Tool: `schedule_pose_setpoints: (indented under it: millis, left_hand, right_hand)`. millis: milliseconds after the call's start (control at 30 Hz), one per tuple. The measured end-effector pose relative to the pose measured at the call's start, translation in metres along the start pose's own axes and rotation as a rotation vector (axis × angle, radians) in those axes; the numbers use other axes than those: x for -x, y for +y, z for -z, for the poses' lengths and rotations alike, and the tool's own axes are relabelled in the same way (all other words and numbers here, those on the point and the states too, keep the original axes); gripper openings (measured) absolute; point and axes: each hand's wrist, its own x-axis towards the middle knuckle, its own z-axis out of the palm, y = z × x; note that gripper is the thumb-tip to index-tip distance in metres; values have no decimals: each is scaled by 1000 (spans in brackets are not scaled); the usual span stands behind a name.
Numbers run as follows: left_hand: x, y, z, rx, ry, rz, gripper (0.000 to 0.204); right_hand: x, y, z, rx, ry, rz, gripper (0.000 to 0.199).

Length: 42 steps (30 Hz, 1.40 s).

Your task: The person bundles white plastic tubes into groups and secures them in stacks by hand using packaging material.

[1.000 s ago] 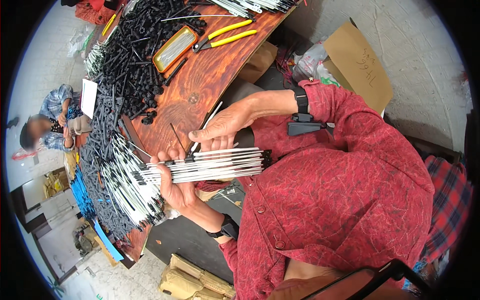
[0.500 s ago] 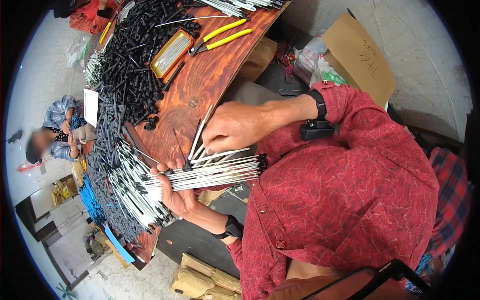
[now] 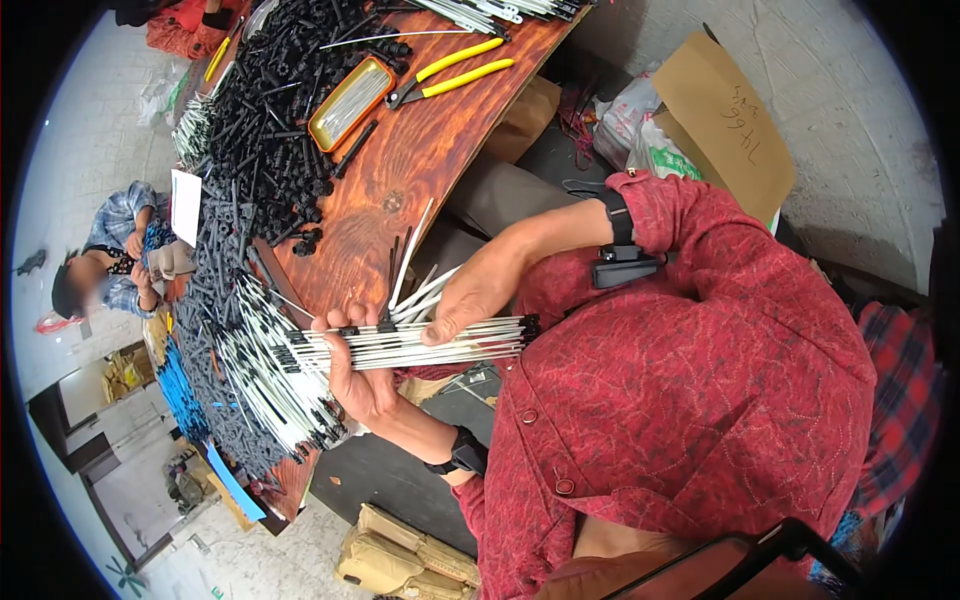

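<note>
A bundle of thin white rods with black ends (image 3: 475, 338) lies across in front of my red jacket. Beneath its left end, my left hand (image 3: 372, 390) is closed around it, palm up, with small black fittings along the rods by the fingers. My right hand (image 3: 482, 288) rests over the bundle's middle, thumb pressed on the rods and fingers curled; the fingertips are hidden. Several thicker white strips (image 3: 425, 297) fan out between the right hand and the table edge. One longer white strip (image 3: 411, 252) and a few dark ones stand up there.
The wooden table (image 3: 370, 225) carries a heap of black plastic parts (image 3: 255, 125), a pile of white rods (image 3: 275, 375), an orange-rimmed tin of thin pins (image 3: 314, 127) and yellow-handled cutters (image 3: 465, 78). A cardboard box (image 3: 735, 110) stands behind. Another person (image 3: 125, 240) works across the table.
My right hand has moved down and right, from the raised strips onto the bundle, with its thumb now across the rods. My left hand keeps its hold.
</note>
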Motion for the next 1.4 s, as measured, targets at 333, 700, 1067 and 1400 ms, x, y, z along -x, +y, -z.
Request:
schedule_pose_setpoints:
  millis: [333, 700, 1067, 1400]
  left_hand:
    - [21, 14, -54, -166, -62, -90, 19]
    - [-50, -29, -9, -714, -199, -403, 30]
    - [-67, -54, -11, -745, -338, -310, 22]
    - [-71, -76, 19, -727, -339, -183, 21]
  right_hand:
    - [-7, -58, 26, -410, -91, 65, 79]
    - [-16, -11, 50, -151, 417, 375, 77]
    - [10, -3, 84, 218, 487, -192, 56]
    - [0, -51, 103, 274, 804, 61, 39]
